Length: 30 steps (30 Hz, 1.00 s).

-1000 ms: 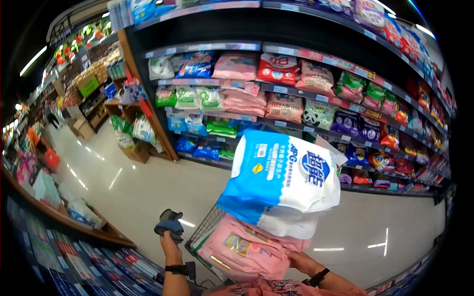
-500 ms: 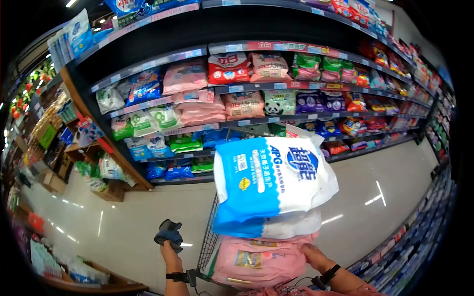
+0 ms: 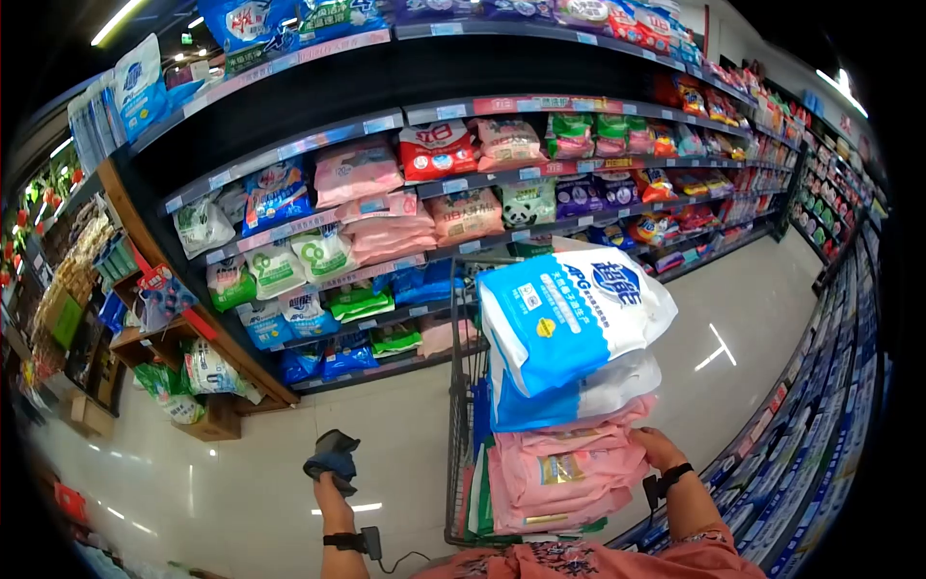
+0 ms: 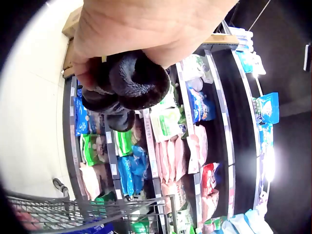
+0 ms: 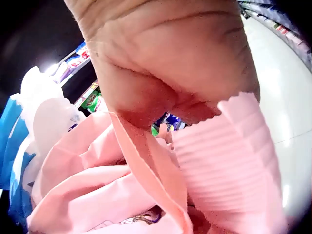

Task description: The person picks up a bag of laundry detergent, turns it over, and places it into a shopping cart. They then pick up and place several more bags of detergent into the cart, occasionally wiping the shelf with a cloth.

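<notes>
My left hand [image 3: 333,489] grips a bunched dark grey-blue cloth [image 3: 331,455], held out left of the shopping cart [image 3: 459,454]. In the left wrist view the cloth [image 4: 139,80] hangs in soft folds below the palm. Pink detergent bags [image 3: 559,473] are stacked in the cart, with blue-and-white detergent bags [image 3: 569,309] piled ahead of them. My right hand [image 3: 661,450] grips the right side of the pink stack. The right wrist view puts its palm [image 5: 170,63] against the ribbed edge of a pink bag [image 5: 224,161]; the fingertips are mostly hidden.
Long shelves [image 3: 371,125] of bagged detergent run across the front. Another shelf row [image 3: 801,425] borders the right side. A wooden end rack [image 3: 183,318] with bags and a cardboard box [image 3: 212,422] stands at left. Pale glossy floor [image 3: 395,415] lies between.
The head view has swung to the right. The loaded cart sits farther right and its gap from my left hand has widened. Both hands keep their holds.
</notes>
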Tool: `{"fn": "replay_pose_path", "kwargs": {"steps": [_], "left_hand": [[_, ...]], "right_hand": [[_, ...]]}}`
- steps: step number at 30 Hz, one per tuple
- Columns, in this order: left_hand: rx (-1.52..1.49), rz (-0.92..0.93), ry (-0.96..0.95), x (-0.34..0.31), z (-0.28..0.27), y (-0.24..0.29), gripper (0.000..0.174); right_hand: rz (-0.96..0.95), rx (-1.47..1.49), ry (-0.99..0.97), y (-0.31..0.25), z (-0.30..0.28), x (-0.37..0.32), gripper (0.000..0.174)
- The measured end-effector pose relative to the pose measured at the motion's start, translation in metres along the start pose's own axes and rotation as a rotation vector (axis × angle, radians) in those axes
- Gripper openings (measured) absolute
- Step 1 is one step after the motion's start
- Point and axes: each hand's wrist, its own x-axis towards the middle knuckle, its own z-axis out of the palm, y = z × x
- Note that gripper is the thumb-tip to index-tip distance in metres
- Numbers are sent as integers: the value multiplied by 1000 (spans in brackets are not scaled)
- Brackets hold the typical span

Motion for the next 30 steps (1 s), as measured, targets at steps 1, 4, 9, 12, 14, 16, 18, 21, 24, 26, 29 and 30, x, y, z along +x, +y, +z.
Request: {"fn": "replay_pose_path", "kwargs": {"steps": [1, 4, 9, 12, 14, 16, 18, 21, 24, 26, 29, 30], "left_hand": [[-15, 4, 15, 10, -12, -5, 26], [33, -15, -100, 36, -34, -3, 30], [27, 48, -147, 64, -29, 32, 27], [-28, 1, -221, 110, -29, 53, 26], [-38, -10, -259, 159, -37, 64, 29], [-58, -28, -283, 195, -33, 93, 37], [-17, 41, -368, 237, -41, 126, 35], [7, 151, -402, 277, -39, 200, 32], [39, 236, -438, 294, -34, 283, 32], [-26, 248, -359, 328, -37, 315, 31], [159, 565, -356, 364, -43, 374, 29], [147, 543, -383, 386, -48, 391, 29]], "right_hand": [[-10, 4, -8, 4, -2, 1, 60], [5, -224, 71, -23, 1, -2, 57], [-107, -439, 405, -4, 5, -5, 53], [-478, -617, 556, 34, -15, -1, 44], [-461, -698, 742, 10, 17, -47, 35], [-419, -842, 925, 15, 37, -75, 28], [-370, -894, 976, -21, 123, -130, 25], [-316, -882, 478, -71, 240, -161, 25], [-165, -508, 92, -134, 365, -161, 38], [-397, -749, 53, -127, 400, -122, 39], [-513, -702, -24, -173, 471, -107, 38], [-541, -708, -35, -185, 488, -102, 38]]}}
